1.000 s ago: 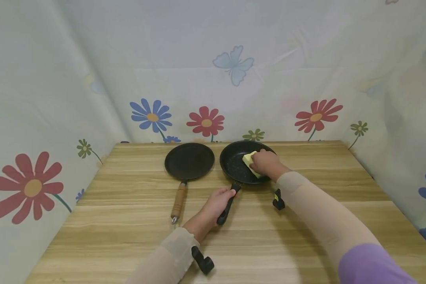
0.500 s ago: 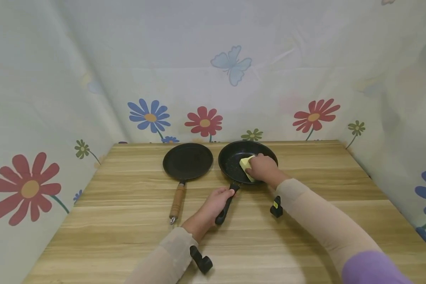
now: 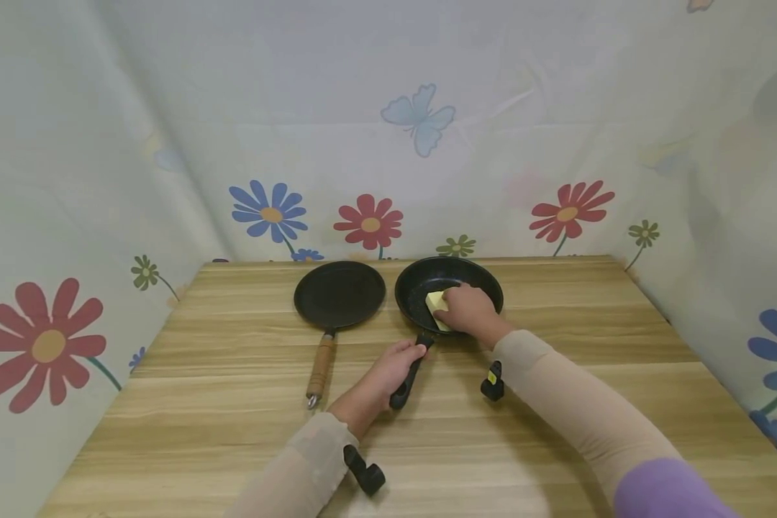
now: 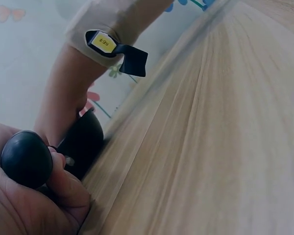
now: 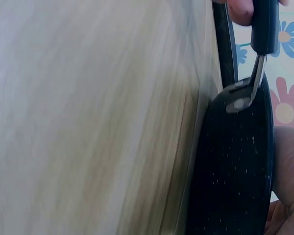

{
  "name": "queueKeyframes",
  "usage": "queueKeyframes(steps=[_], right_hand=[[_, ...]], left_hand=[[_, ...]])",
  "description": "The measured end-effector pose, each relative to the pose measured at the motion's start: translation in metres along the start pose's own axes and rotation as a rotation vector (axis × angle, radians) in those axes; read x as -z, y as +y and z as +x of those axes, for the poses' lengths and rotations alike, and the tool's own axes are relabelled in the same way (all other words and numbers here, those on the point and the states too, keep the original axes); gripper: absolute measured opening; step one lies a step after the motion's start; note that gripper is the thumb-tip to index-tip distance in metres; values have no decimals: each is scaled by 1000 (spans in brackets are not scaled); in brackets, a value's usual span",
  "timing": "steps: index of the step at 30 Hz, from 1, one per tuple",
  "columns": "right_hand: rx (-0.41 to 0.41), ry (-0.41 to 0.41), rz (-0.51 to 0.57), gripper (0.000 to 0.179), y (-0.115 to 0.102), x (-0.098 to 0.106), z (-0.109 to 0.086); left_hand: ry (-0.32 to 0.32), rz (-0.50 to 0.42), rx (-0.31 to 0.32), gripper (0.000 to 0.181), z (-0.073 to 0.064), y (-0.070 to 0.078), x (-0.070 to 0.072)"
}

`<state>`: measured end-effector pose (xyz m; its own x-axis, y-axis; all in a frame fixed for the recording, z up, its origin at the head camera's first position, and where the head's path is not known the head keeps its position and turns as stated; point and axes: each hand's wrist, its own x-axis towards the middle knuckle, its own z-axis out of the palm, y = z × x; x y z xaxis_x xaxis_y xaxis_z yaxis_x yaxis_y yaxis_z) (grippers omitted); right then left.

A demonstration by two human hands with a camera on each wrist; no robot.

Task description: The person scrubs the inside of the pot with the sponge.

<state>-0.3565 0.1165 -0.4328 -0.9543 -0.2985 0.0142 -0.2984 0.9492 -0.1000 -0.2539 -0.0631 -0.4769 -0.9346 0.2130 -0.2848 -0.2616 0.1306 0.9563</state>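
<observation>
A black frying pan (image 3: pixel 414 288) with a speckled outer side sits on the wooden table towards its back edge. My left hand (image 3: pixel 393 368) grips the pan's black handle (image 3: pixel 403 392); in the left wrist view the fingers (image 4: pixel 71 193) wrap round it below the rounded handle end (image 4: pixel 27 159). Inside the pan, my right hand (image 3: pixel 471 311) holds a pale yellow sponge (image 3: pixel 435 303) against the pan's bottom, left of the hand. The right wrist view shows the pan's outer wall (image 5: pixel 230 161), with part of the right hand (image 5: pixel 289 171) behind the rim; the sponge is hidden there.
To the left of the frying pan lies a flat black griddle pan (image 3: pixel 339 293) with a wooden handle (image 3: pixel 321 365) pointing forward. A flowered cloth (image 3: pixel 324 129) hangs behind and at both sides of the wooden table (image 3: pixel 220 374).
My right hand has slid the sponge leftward and slightly towards me across the inside of the pan. The left hand keeps its hold on the handle. The whole head view has shifted slightly.
</observation>
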Motion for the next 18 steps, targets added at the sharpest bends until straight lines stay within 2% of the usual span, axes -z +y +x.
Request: queueKeyframes(steps=[11, 18], right_hand=[[-103, 39, 21, 47, -18, -10, 9], [-125, 47, 29, 46, -27, -11, 12]], left_hand=[[-74, -24, 9, 37, 4, 2, 4], [-85, -5, 7, 36, 4, 2, 5]])
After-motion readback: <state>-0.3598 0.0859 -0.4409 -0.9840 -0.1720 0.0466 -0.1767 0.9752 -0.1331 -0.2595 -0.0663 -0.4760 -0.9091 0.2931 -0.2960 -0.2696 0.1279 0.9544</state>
